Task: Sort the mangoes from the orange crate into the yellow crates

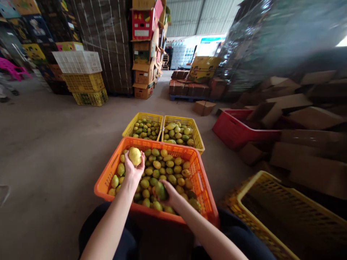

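Observation:
My left hand (133, 169) is wrapped round a large yellow fruit (135, 156), raised above the left part of an orange crate (207, 184). Near the crate's front, my right hand (170, 195) grips a green fruit (161, 191), slightly blurred, just over the others. The orange crate holds a layer of many yellow and green fruits (156, 164). Behind it, touching each other, stand a left yellow crate (129, 126) with smaller fruits and a right yellow crate (200, 141) with larger ones.
A yellow crate (260, 220) stands at the right front, a red crate (230, 135) behind it. Flattened cardboard (311, 155) is heaped at the right. Stacked crates (84, 81) and tall box stacks (143, 54) stand further back, beside a loaded blue pallet (187, 98).

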`<state>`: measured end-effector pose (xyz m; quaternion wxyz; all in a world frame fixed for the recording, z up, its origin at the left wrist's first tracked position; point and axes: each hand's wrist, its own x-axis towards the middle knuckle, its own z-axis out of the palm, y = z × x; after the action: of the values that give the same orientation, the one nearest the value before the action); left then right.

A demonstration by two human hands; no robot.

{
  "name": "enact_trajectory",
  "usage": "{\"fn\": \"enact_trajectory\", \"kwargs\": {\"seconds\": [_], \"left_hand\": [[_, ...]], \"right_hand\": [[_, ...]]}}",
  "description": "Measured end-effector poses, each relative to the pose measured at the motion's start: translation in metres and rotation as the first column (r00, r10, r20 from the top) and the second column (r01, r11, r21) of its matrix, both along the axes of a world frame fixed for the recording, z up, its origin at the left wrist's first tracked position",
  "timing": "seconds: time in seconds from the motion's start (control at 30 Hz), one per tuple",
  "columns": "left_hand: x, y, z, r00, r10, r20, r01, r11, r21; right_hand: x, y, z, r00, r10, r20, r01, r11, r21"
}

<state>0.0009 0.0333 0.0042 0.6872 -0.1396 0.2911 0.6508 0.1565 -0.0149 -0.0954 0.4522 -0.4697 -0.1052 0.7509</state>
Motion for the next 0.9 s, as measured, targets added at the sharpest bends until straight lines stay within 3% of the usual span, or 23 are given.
{"fn": "enact_trajectory", "kwargs": {"seconds": [0.07,0.13,0.2,0.33,0.4,0.5,0.7,0.8,0.9], "left_hand": [[-0.006,0.001,0.000,1.000,-0.008,0.026,0.008,1.000,0.001],[-0.012,0.001,0.000,0.999,-0.031,0.035,0.030,1.000,0.004],[-0.017,0.001,0.000,0.998,-0.051,0.035,0.051,0.999,0.001],[-0.020,0.003,-0.003,0.997,-0.074,0.024,0.074,0.997,-0.015],[-0.020,0.004,-0.005,0.994,-0.106,0.019,0.107,0.994,-0.014],[-0.016,0.005,-0.004,0.992,-0.127,0.004,0.128,0.992,-0.022],[-0.004,0.002,-0.002,0.988,-0.154,-0.031,0.151,0.987,-0.060],[0.012,0.001,-0.016,0.971,-0.216,-0.103,0.206,0.974,-0.099],[0.040,-0.002,-0.045,0.924,-0.287,-0.253,0.253,0.954,-0.161]], "right_hand": [[-0.009,-0.004,-0.012,0.996,0.067,0.065,-0.059,0.992,-0.109],[-0.019,0.010,-0.007,0.990,0.094,0.109,-0.075,0.984,-0.162],[-0.027,0.044,0.014,0.990,0.065,0.124,-0.050,0.991,-0.125],[-0.039,0.123,0.078,0.992,-0.063,0.109,0.054,0.995,0.088],[-0.038,0.141,0.099,0.989,-0.089,0.119,0.071,0.987,0.145],[-0.026,0.129,0.105,0.988,-0.030,0.149,0.010,0.991,0.136],[0.014,0.061,0.080,0.984,0.023,0.175,-0.045,0.991,0.125],[0.035,0.045,0.079,0.995,-0.014,0.102,0.000,0.991,0.134],[0.061,0.042,0.089,0.999,-0.048,0.016,0.045,0.988,0.145]]}}
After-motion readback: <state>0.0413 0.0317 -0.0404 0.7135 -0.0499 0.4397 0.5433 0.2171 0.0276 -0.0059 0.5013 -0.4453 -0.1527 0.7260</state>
